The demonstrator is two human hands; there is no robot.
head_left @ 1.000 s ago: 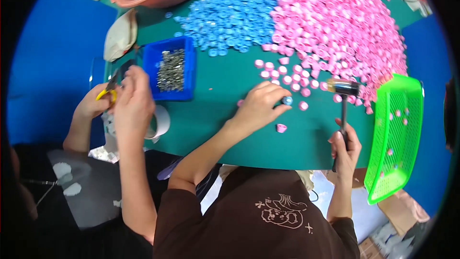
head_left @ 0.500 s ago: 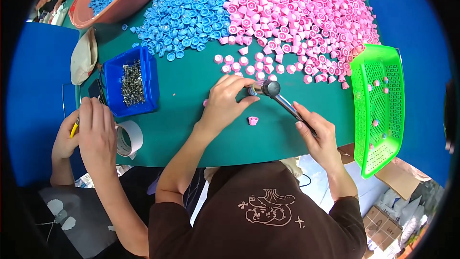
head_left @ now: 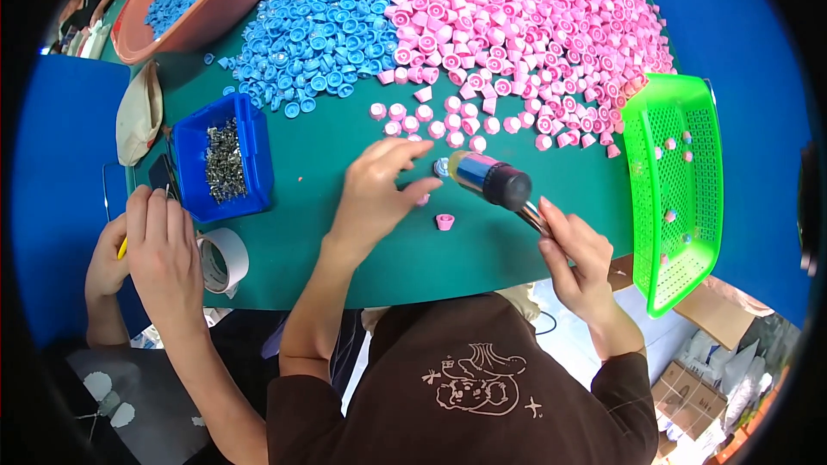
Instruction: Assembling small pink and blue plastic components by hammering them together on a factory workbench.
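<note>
While the left hand lay on the green table with its fingers loosely spread, its fingertips pressed a small part against the striking face of a hammer; the pinched part was mostly hidden, so its kind could not be told. The right hand was closed around the hammer's metal handle, the blue-and-black head tilted toward the left fingers. One loose pink cap sat on the table just below the hammer's head. Beyond the hands lay a broad pile of pink caps, with a pile of blue caps to its left. A green plastic basket holding a few pieces stood at the right. At the left, a blue bin of metal parts stood near a tape roll and another person's hands.
</note>
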